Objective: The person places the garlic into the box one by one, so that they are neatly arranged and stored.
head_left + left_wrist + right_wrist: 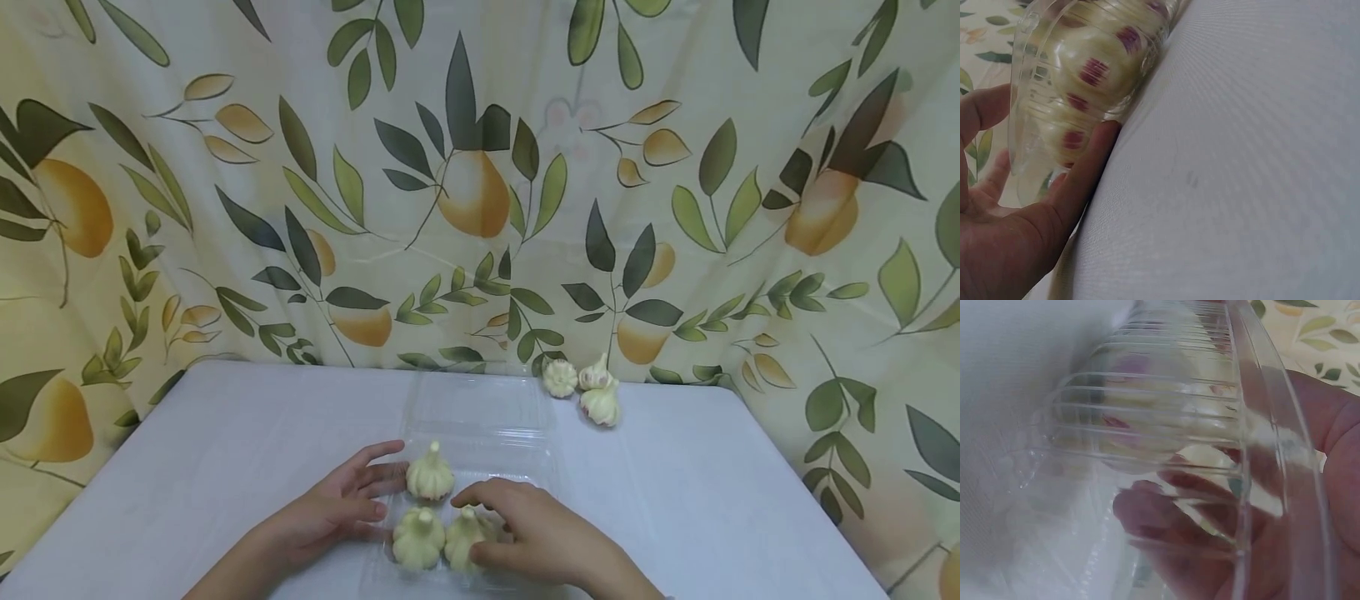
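Observation:
Three pale garlic bulbs sit in a clear plastic clamshell box point(525, 458): a rear bulb point(431, 473), a front left bulb point(418, 539) and a front right bulb point(462, 537). My left hand point(322, 508) is at the box's left side, fingers spread along its wall; in the left wrist view, purple-marked bulbs point(1094, 72) show through the plastic. My right hand point(543, 533) reaches inside over the front right bulb, its thumb right at the bulb and its index finger stretched past the stem. Through the ribbed wall, the right wrist view shows the fingers point(1172, 544) beside the bulbs.
The box's lid point(476, 404) lies folded back towards the curtain point(480, 192). Right of the lid, near the far table edge, three more garlic bulbs point(601, 405) stand grouped together. A white cloth point(690, 492) covers the table.

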`<move>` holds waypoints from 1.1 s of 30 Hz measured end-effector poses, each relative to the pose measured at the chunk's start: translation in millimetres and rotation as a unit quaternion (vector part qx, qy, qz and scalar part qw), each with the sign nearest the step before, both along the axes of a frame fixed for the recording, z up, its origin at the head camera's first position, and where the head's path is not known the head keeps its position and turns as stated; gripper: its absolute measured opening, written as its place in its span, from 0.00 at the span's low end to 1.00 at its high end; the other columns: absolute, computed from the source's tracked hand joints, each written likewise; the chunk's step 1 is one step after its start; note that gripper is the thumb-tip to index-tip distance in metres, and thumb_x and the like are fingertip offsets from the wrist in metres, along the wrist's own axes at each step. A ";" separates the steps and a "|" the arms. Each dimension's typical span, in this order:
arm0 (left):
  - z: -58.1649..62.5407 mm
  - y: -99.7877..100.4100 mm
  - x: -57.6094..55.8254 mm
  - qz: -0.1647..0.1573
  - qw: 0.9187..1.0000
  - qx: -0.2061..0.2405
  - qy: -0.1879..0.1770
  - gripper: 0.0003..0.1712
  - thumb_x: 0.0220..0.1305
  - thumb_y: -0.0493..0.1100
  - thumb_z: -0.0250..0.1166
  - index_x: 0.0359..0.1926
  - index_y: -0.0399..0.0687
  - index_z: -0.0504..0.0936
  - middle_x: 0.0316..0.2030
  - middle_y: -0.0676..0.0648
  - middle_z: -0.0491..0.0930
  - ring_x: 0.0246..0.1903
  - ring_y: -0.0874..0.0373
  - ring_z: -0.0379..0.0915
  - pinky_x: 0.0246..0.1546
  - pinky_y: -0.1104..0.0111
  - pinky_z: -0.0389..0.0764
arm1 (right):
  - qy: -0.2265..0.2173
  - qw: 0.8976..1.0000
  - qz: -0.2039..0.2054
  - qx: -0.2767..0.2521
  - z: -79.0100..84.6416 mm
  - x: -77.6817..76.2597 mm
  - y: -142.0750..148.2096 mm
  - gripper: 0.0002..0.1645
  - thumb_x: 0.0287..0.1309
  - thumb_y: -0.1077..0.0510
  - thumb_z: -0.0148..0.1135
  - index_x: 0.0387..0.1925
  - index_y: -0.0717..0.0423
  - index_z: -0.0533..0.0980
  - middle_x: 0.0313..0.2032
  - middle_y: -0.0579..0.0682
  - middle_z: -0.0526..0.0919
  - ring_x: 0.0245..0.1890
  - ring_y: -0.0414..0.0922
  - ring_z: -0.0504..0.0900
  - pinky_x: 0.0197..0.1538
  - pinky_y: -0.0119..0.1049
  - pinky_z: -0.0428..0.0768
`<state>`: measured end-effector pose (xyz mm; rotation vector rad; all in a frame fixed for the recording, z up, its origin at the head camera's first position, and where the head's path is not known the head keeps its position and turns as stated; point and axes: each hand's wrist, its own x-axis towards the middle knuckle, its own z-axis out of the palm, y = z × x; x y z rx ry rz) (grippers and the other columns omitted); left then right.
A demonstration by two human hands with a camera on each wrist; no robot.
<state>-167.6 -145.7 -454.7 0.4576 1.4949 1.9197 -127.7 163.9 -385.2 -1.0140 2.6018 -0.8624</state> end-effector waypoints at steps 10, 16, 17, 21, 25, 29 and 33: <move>-0.6 1.1 -0.6 0.002 1.000 -0.002 -0.005 0.46 0.68 0.32 0.59 0.79 0.52 0.46 0.75 0.34 0.49 0.72 0.49 0.57 0.56 0.45 0.76 | -0.020 0.999 -0.029 -0.015 10.0 2.4 7.1 0.26 0.61 0.44 0.66 0.60 0.37 0.75 0.57 0.37 0.79 0.53 0.46 0.79 0.46 0.36 0.80; -0.2 1.3 -0.5 -0.001 1.000 -0.004 0.000 0.45 0.68 0.33 0.58 0.79 0.52 0.46 0.75 0.34 0.50 0.72 0.48 0.56 0.56 0.45 0.76 | -0.018 0.999 -0.045 -0.023 18.9 4.1 14.4 0.26 0.63 0.43 0.65 0.62 0.36 0.73 0.59 0.37 0.78 0.56 0.49 0.78 0.48 0.39 0.81; -0.1 1.4 -0.5 -0.001 1.000 -0.005 0.000 0.45 0.68 0.33 0.58 0.79 0.52 0.46 0.75 0.34 0.50 0.72 0.48 0.56 0.56 0.45 0.76 | -0.015 0.998 -0.047 -0.026 20.2 3.8 15.9 0.26 0.63 0.44 0.65 0.62 0.35 0.73 0.59 0.36 0.78 0.56 0.49 0.78 0.48 0.40 0.82; -0.4 1.3 -0.8 0.000 1.000 -0.005 0.001 0.46 0.68 0.32 0.59 0.79 0.52 0.45 0.75 0.34 0.50 0.72 0.47 0.56 0.56 0.45 0.76 | 0.005 0.998 -0.054 -0.042 24.5 -0.1 23.2 0.26 0.64 0.45 0.65 0.62 0.36 0.73 0.60 0.35 0.77 0.57 0.48 0.78 0.49 0.40 0.82; -1.5 0.9 -2.1 -0.002 1.000 -0.001 0.002 0.46 0.67 0.32 0.59 0.79 0.52 0.45 0.75 0.34 0.49 0.72 0.47 0.56 0.56 0.44 0.76 | 0.007 0.996 -0.069 -0.055 29.3 -6.0 32.2 0.26 0.64 0.45 0.65 0.62 0.38 0.73 0.61 0.35 0.77 0.58 0.48 0.78 0.50 0.39 0.82; -2.7 -0.1 -2.9 -0.005 1.000 0.001 0.003 0.46 0.67 0.31 0.58 0.79 0.52 0.44 0.76 0.34 0.49 0.72 0.48 0.55 0.56 0.44 0.76 | 0.000 0.994 -0.088 -0.067 33.8 -11.2 41.2 0.27 0.63 0.45 0.66 0.62 0.39 0.73 0.61 0.38 0.77 0.59 0.48 0.79 0.52 0.39 0.81; -3.7 -1.4 -3.1 -0.004 1.000 0.000 0.005 0.46 0.68 0.31 0.58 0.79 0.52 0.44 0.76 0.34 0.48 0.73 0.47 0.55 0.56 0.45 0.76 | -0.002 0.992 -0.103 -0.074 36.0 -15.5 47.7 0.27 0.62 0.43 0.66 0.62 0.39 0.73 0.60 0.38 0.78 0.59 0.48 0.78 0.53 0.40 0.81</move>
